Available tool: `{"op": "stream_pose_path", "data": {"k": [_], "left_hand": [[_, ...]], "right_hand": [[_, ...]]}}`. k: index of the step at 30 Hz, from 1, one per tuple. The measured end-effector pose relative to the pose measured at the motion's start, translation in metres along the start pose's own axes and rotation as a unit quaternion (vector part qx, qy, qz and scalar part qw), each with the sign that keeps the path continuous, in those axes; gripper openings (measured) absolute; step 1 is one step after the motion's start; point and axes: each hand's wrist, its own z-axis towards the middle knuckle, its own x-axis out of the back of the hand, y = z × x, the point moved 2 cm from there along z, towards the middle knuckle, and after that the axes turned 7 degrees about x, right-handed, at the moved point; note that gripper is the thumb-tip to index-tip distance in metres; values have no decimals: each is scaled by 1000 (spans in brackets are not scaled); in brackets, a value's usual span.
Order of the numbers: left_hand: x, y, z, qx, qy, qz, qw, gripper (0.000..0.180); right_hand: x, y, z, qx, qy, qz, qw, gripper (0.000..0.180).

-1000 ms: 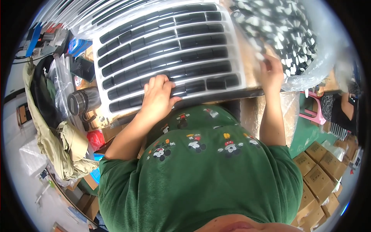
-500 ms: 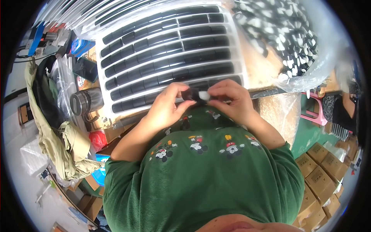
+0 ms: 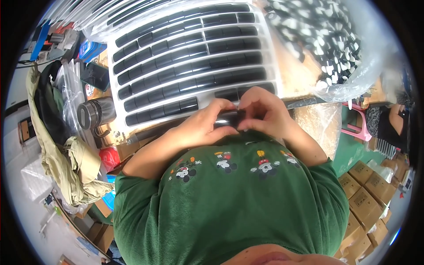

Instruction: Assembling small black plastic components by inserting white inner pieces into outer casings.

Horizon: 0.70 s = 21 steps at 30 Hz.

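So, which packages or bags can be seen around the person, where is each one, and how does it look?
Clear plastic bag: upper right on the table, bulging, full of small black and white parts.
Brown cardboard boxes: lower right on the floor, stacked, rectangular.
Blue flat box: upper left, beside the white tray.
Clear crumpled bag: left, by a steel flask.

A tabletop (image 3: pixel 304 81) with a pale wooden surface is carrying the work. A white tray (image 3: pixel 194 59) of black cylindrical caps in rows is lying across its middle, with some slots in the near row sitting bare. A clear plastic bag (image 3: pixel 327 39) of black and white pieces is resting at the right, touching the tray's edge. A steel flask (image 3: pixel 95 112) is lying on its side just beside the tray's left end, near a dark phone (image 3: pixel 95 75).
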Motion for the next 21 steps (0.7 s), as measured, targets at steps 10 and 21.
{"op": "stream_pose_path", "data": {"k": [10,21], "left_hand": [[-20,6,10,-68,-48,-12,996,55],[-37,6,4,-54,-109,8,993,58]], "right_hand": [[-11,16,5,-14,137,10,990,30],[-25,15,-6,82,185,-11,979,33]]}}
